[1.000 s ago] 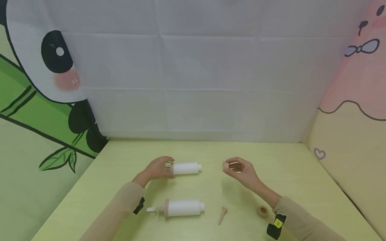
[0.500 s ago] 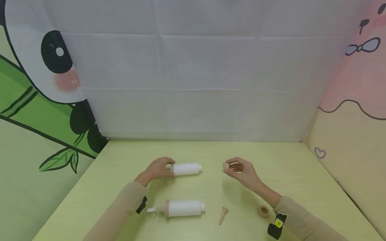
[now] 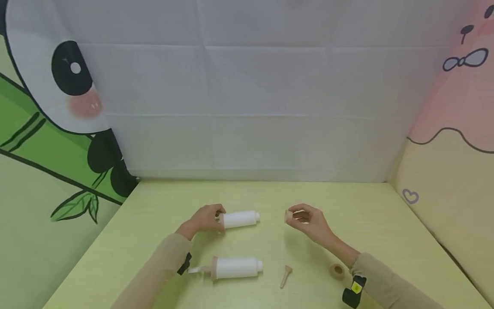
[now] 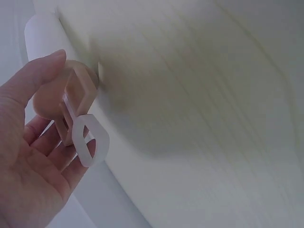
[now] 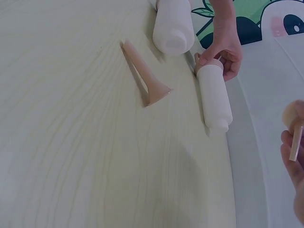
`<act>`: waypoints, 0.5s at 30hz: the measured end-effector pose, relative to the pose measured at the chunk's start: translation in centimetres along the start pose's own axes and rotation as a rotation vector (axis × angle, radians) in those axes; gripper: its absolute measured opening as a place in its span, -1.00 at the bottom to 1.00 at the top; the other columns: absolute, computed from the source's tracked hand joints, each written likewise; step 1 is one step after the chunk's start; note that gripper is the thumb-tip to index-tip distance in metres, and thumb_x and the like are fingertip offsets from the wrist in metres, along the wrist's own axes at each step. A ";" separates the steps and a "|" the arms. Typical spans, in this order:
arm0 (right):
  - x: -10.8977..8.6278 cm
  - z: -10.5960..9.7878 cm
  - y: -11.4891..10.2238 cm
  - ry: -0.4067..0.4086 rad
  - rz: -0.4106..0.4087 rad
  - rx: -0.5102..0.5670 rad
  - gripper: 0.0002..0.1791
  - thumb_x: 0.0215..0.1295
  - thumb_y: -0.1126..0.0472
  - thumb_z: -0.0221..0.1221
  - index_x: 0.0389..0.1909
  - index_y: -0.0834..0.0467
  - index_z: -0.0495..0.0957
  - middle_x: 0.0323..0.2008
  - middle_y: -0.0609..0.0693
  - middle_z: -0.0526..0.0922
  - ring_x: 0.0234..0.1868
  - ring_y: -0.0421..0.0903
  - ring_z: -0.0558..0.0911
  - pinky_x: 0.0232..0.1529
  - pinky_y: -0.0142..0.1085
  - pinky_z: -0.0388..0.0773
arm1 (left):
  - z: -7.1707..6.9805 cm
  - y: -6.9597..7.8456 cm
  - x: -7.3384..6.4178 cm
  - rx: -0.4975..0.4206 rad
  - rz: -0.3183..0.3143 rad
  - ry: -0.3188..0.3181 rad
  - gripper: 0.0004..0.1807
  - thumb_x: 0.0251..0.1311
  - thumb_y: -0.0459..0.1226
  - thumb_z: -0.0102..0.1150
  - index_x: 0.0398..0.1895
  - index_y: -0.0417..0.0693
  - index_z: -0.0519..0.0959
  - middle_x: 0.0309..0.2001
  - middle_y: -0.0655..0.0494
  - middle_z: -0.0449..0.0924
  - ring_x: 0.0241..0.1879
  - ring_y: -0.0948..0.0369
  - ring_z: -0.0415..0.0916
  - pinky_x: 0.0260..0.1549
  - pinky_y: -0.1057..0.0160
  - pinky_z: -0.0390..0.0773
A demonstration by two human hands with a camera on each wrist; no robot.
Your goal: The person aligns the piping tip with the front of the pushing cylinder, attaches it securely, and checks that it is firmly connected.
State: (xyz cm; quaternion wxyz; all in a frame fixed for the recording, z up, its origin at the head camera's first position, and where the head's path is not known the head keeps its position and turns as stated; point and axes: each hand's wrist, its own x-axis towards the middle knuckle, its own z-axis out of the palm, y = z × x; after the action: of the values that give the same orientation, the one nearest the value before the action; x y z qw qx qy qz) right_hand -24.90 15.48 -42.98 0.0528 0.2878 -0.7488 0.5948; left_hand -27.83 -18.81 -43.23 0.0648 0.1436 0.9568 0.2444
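Note:
My left hand (image 3: 200,219) grips the collar end of a white cylinder (image 3: 240,219), shaped like a toy syringe, whose narrow tip points right. The left wrist view shows its pinkish-tan collar (image 4: 50,97) under my thumb, with a bracket and a white loop (image 4: 102,140) sticking out behind. Right of that tip, above the table, my right hand (image 3: 314,225) pinches a small tan piece (image 3: 288,216) between thumb and fingers. In the right wrist view this piece (image 5: 290,116) has a rounded part and a thin flat bar; fingers hide some of it.
A second, similar white cylinder (image 3: 236,267) lies nearer on the table, its handle to the left. A tan peg with a flared end (image 3: 286,276) lies to its right. Close to my right wrist sits a round tan ring (image 3: 337,271). A white cloth (image 3: 251,146) stands behind the table.
My left hand has shifted slightly right and nearer with the white cylinder, which now slants a little, tip higher. The right hand has hardly moved.

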 end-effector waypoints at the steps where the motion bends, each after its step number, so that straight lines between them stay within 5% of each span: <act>1: 0.0 0.0 0.1 -0.001 -0.009 -0.001 -0.71 0.09 0.38 0.23 -0.13 0.32 0.51 -0.16 0.25 0.56 -0.25 -0.17 0.62 -0.29 -0.36 0.57 | 0.0 0.0 0.0 0.000 0.001 0.002 -0.56 -0.22 -0.27 0.39 -0.17 -0.06 0.50 -0.16 0.04 0.53 -0.11 0.07 0.46 -0.17 0.10 0.48; 15: -0.1 0.7 -0.1 0.004 0.019 -0.011 -0.70 0.07 0.35 0.25 -0.13 0.28 0.52 -0.18 0.21 0.57 -0.24 -0.16 0.62 -0.28 -0.36 0.56 | -0.4 -0.9 -0.8 0.010 0.010 0.070 -0.53 -0.28 -0.26 0.42 -0.18 -0.08 0.52 -0.16 0.05 0.56 -0.09 0.05 0.49 -0.14 0.08 0.49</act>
State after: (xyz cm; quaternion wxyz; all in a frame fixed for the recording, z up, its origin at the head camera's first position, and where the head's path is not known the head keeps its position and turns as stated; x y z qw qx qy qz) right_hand -24.56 14.90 -43.14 0.0502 0.2793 -0.7546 0.5917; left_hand -27.35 -20.05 -43.25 0.0292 0.1402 0.9589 0.2450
